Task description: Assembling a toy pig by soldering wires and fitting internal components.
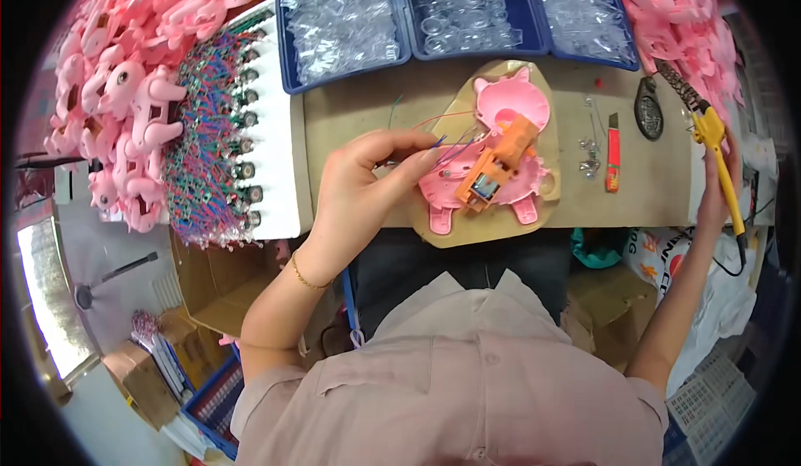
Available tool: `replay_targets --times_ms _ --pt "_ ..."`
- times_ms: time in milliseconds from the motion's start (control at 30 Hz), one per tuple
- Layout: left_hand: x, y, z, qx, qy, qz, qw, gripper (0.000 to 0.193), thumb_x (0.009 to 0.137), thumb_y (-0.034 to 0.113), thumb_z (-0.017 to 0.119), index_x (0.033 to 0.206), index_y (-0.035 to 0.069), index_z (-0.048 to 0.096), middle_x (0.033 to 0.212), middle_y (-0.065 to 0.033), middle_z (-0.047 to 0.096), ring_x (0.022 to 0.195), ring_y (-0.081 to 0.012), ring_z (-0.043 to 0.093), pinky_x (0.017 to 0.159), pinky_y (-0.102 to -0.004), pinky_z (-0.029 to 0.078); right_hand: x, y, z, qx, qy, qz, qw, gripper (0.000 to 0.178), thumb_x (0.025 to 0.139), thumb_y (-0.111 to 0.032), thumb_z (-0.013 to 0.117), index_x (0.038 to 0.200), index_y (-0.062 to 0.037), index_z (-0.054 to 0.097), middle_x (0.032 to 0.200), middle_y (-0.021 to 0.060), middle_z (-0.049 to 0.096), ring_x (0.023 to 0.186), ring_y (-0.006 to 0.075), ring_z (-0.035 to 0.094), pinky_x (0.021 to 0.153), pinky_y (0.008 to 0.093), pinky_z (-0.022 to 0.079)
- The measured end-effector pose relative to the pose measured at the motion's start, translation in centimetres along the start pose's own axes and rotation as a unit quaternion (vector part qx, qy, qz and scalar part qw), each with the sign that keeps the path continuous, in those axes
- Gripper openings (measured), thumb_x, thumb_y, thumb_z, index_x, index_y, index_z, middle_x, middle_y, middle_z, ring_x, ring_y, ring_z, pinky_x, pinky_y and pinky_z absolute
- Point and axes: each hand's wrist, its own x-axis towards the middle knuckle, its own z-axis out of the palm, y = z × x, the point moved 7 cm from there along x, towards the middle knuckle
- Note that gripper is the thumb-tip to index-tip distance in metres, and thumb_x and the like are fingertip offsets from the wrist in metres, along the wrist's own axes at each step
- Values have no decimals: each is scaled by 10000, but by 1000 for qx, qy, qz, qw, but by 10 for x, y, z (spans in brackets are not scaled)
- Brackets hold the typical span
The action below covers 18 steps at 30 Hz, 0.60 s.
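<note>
My left hand pinches several thin blue and purple wires between thumb and forefinger. The wires run toward an open pink toy animal shell, shaped with ears and short legs. An orange plastic gear box lies in the shell. Under them is a tan holding board with a rounded outline. At the far right, my right hand is closed on the yellow handle of a soldering iron. The iron's front end is at a dark coiled spring holder.
Blue bins of clear plastic parts line the back. Pink toy bodies pile up left; more pink parts lie right. Wired components sit on a white strip. A red cutter knife lies beside a dark oval object.
</note>
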Motion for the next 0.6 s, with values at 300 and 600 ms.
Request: replay_targets --times_ms 300,600 --pt "-38 11 23 236 -25 199 951 113 759 133 724 872 136 715 788 25 630 776 -168 571 906 -377 355 -64 -87 -17 -26 127 46 990 427 945 -152 537 1294 76 449 1205 183 562 1066 214 586 907 299 471" --pt "-40 7 48 316 45 282 905 97 720 143 737 805 157 694 802 46 610 870 -183 532 924 -425 312 -135 -119 32 186 60 78 978 760 909 -421 569 1405 58 250 1268 202 490 1122 274 548 948 370 441"
